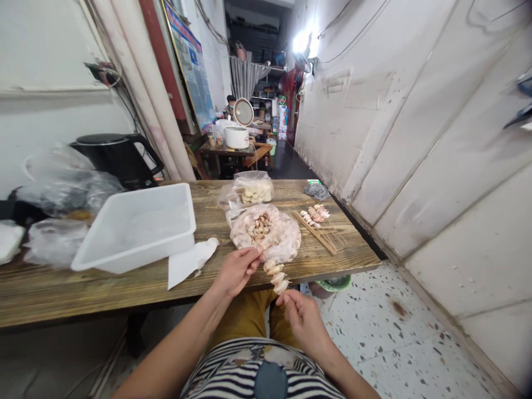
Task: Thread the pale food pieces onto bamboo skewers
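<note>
A row of several garlic cloves point(275, 271), threaded in line like a skewer, hangs over the table's front edge. My right hand point(302, 317) is closed in a pinch at the near end of this garlic skewer. Close to its far end, my left hand point(238, 272) has thumb and fingertips pressed together; whatever lies between them is too small to make out. Just beyond the left fingertips sits an open clear plastic bag point(286, 235) full of loose garlic cloves point(258, 226). Bamboo sticks point(318, 235) and finished-looking garlic skewers point(316, 213) lie to its right.
Behind the garlic stands another plastic bag point(255, 188) with pale slices inside. A white plastic tub point(137, 230) and a crumpled paper point(192, 261) occupy the left side, near a black kettle point(118, 158). A green-rimmed bin point(338, 284) is below the table's right end.
</note>
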Demonstrator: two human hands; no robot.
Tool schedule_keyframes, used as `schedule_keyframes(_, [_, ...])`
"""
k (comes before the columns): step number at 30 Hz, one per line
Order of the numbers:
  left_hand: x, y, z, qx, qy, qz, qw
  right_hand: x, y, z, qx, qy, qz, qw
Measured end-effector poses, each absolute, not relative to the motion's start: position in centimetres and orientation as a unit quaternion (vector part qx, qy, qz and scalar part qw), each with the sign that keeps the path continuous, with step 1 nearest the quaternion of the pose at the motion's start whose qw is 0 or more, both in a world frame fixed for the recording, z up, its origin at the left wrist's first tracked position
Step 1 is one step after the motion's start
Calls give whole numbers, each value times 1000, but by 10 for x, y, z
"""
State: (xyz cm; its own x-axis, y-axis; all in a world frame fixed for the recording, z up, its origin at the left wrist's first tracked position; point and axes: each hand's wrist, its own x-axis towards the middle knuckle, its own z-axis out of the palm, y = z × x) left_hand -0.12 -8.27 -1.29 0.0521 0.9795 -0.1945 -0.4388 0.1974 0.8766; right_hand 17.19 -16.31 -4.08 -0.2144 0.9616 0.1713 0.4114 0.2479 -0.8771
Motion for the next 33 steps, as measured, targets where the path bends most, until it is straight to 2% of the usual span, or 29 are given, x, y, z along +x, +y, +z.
schedule_keyframes(19, [4,-91,-17,401,462,518,598,165,-148,-39,-497,-710,282,411])
schedule_keyframes(23, [-10,-87,-23,425,521,570,471,169,-138,-44,-502,-683,302,435])
schedule_keyframes(28, [-28,-82,-35,544,605,519,260,180,-128,-52,-529,-674,275,436])
schedule_keyframes(30, [-32,-81,-39,579,607,505,204,191,-119,-54,-548,-693,233,406])
schedule_keyframes(33, [-37,-80,-46,611,615,473,161,219,-94,-51,-606,-724,129,303])
